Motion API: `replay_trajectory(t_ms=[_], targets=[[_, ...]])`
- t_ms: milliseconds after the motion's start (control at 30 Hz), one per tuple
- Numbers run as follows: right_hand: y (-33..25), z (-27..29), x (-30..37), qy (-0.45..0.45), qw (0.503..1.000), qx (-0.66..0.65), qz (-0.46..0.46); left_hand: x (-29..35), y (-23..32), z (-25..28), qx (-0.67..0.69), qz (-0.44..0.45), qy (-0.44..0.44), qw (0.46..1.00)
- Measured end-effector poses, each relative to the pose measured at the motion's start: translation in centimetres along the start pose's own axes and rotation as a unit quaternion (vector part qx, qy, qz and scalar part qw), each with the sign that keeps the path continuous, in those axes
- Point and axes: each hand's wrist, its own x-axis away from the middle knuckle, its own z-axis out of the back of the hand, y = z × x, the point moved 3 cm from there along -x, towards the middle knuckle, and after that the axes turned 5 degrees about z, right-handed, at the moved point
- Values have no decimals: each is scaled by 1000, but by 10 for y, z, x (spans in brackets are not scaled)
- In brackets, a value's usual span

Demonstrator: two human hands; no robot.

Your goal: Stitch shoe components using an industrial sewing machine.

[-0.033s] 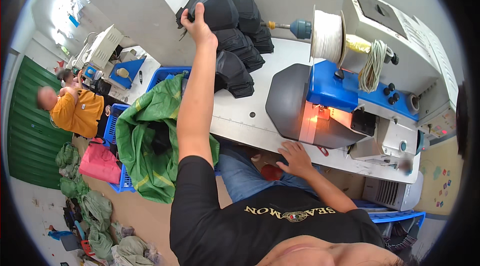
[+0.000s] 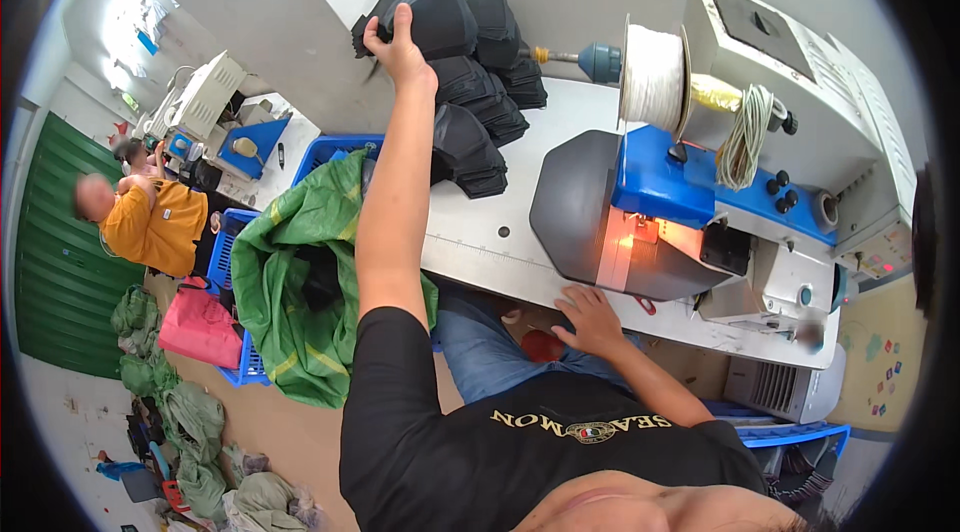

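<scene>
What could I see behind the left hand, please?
Behind the left hand is a stack of curved black pieces, with a grey wall beyond. The hand covers part of the stack, so its surface there cannot be seen.

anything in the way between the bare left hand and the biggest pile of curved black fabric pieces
Nothing visible is: the bare left hand overlaps the left side of the biggest pile of curved black fabric pieces, though this view doesn't settle whether they touch.
</scene>
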Motion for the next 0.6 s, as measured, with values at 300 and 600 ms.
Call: replay_trajectory(t_ms=[300,600], targets=[[4,1,2,-13,1000,-7,-10,-8,-66,-21,-211,-115,49,970],[4,5,0,-16,999,-37,-12,-5,-75,-17,-310,-320,108,889]])
